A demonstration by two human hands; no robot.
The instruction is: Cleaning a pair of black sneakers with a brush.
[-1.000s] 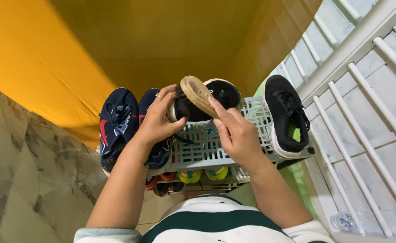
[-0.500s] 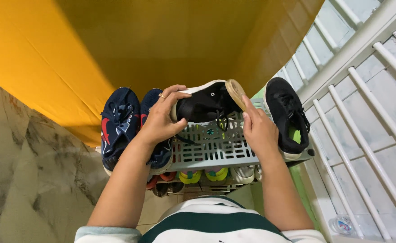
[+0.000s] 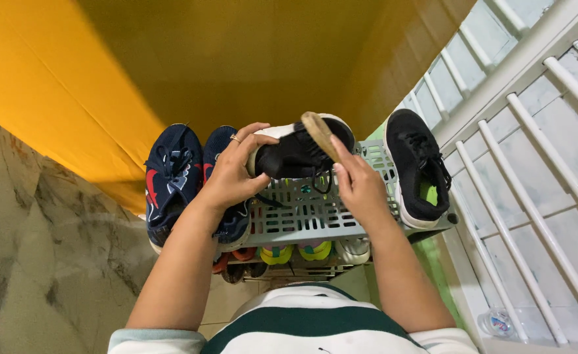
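Left of the grip, a pair of navy sneakers [image 3: 174, 174] rests on the grey slatted rack [image 3: 315, 216], the nearer one just beside the left hand [image 3: 231, 174], whose fingers are closed around the heel end of a black shoe [image 3: 299, 152] held above the rack. The right hand [image 3: 358, 187] is clamped on a wooden brush [image 3: 318, 134] laid against that shoe's upper. Right of both hands, a second black shoe [image 3: 417, 167] lies on the rack, apart from them.
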